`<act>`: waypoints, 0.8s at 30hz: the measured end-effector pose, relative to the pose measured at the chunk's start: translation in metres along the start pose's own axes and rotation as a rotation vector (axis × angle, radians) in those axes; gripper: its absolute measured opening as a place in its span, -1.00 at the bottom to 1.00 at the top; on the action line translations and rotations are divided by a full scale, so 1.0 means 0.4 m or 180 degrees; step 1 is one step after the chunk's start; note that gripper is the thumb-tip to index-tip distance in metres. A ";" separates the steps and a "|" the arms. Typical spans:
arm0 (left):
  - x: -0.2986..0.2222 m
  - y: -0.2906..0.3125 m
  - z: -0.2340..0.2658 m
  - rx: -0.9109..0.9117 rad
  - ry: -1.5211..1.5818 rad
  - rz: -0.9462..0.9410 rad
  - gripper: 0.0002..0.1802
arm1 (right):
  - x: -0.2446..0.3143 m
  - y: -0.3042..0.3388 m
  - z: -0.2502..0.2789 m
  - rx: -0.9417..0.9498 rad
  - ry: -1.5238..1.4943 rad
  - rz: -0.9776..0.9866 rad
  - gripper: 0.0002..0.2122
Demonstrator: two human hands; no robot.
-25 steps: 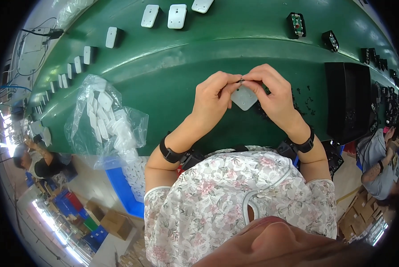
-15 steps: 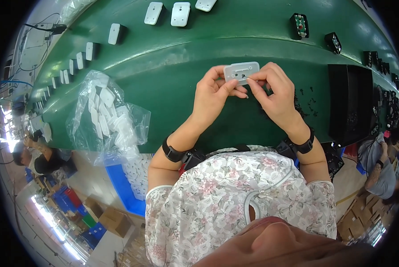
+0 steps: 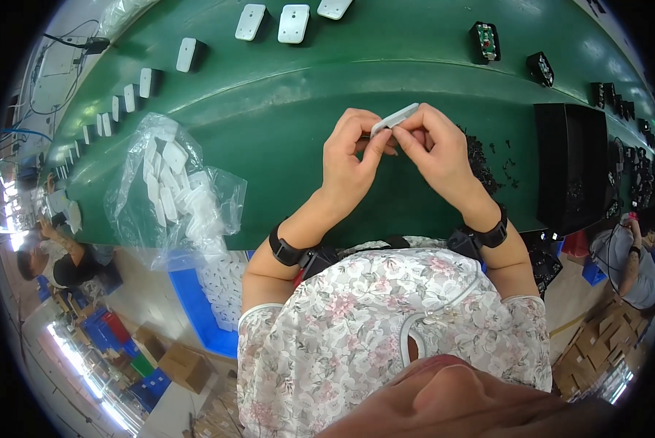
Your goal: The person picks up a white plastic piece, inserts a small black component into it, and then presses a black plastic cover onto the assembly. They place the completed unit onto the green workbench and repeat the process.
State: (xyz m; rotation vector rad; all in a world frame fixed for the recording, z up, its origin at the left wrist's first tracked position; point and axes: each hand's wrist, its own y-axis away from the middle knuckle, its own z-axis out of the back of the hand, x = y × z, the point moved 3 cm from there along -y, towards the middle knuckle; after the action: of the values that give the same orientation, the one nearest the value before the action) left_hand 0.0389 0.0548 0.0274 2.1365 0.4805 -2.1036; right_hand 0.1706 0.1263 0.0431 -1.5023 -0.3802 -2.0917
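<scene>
Between my two hands is a white plastic cover (image 3: 396, 117), tilted so that mostly its edge shows. My left hand (image 3: 350, 155) is closed on its left end, thumb in front and fingers behind. The right end is pinched by my right hand (image 3: 437, 150), whose fingertips are partly hidden. Just right of my right hand lies a pile of small black parts (image 3: 479, 159), with several strays beside it. To my left a clear plastic bag (image 3: 229, 196) holds many more white covers (image 3: 174, 156).
A black box (image 3: 549, 168) stands at the right of the green table (image 3: 291, 212). White-topped units (image 3: 294, 24) line the far and left side. Open black housings with green boards (image 3: 486, 42) sit far right. A blue bin (image 3: 196, 310) is below the table edge; people work at both sides.
The white cover has tipped from showing its inner face to nearly edge-on. My right hand has shifted slightly left and now grips the cover's right end.
</scene>
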 end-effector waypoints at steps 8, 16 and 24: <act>-0.001 0.007 0.005 0.0126 0.0930 0.0577 -0.92 | 0.050 0.000 0.041 -0.0380 0.0442 0.0358 -0.80; 0.004 0.009 0.016 0.0262 0.0791 0.0850 -0.93 | 0.019 -0.006 0.021 0.0164 0.0335 0.0117 -0.83; 0.051 -0.045 0.084 -0.0117 0.0327 0.1027 -0.83 | -0.068 -0.094 0.066 0.0279 -0.0096 0.0100 -0.69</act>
State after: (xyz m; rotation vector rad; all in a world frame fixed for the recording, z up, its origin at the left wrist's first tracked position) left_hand 0.0013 0.0650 0.0085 2.1402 0.1657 -1.8052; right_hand 0.1765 0.1778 0.0297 -1.4809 -0.4509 -2.0038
